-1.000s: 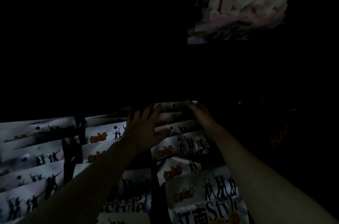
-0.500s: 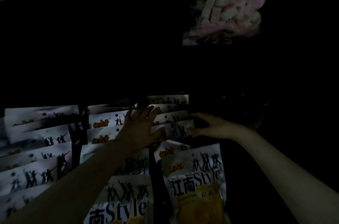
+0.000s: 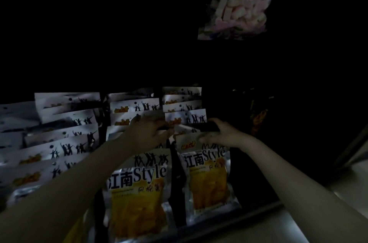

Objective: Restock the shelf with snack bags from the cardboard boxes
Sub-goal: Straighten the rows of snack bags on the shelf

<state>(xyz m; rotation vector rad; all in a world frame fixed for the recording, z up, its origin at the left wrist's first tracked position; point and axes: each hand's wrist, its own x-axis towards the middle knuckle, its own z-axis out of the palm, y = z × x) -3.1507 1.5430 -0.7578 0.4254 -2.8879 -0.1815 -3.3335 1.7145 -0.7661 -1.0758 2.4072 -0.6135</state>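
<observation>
The scene is showing very dim; much of the shelf [image 3: 235, 214] is lying in shadow. Snack bags [image 3: 137, 181] are standing in rows running from the shelf's front edge back into the dark, silver tops overlapping one behind another. Three rows are showing: one at the left edge of view, one in the middle, one to the right of it.

The left hand [image 3: 148, 135] is reaching over the middle row, fingers curled down onto the bag tops; whether it is gripping a bag or only pressing on them cannot be told. The right hand [image 3: 223, 133] is resting at the top of the front bag [image 3: 207, 175] of the right row, fingers bent over its upper edge beside a dark patch; the grasp itself cannot be told.

A narrow dark gap is separating the middle and right rows. To the right of the right row the shelf is reading as dark, with only a faint orange package [image 3: 258, 117] showing near the back. A bag of pink-and-white marshmallows [image 3: 241, 1] is hanging above, well apart from both hands.
</observation>
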